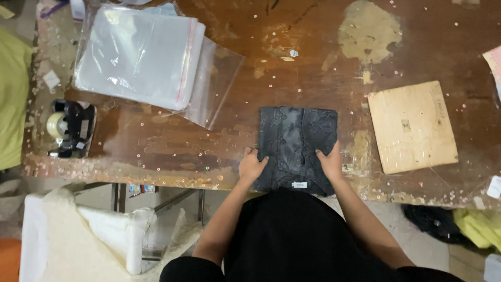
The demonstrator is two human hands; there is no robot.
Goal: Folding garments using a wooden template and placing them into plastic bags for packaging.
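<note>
Evidently soft, light and limp, the folded dark garment (296, 149) on the desk (292, 68) is best held at its side edges, where left hand (251, 166) and right hand (330, 163) each close a grip.

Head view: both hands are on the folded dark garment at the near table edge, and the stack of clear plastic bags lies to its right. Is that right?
Not quite. The head view shows the stack of clear plastic bags to the left of the folded dark garment, at the far left of the table. The left hand and right hand do hold the garment at the near table edge.
</note>
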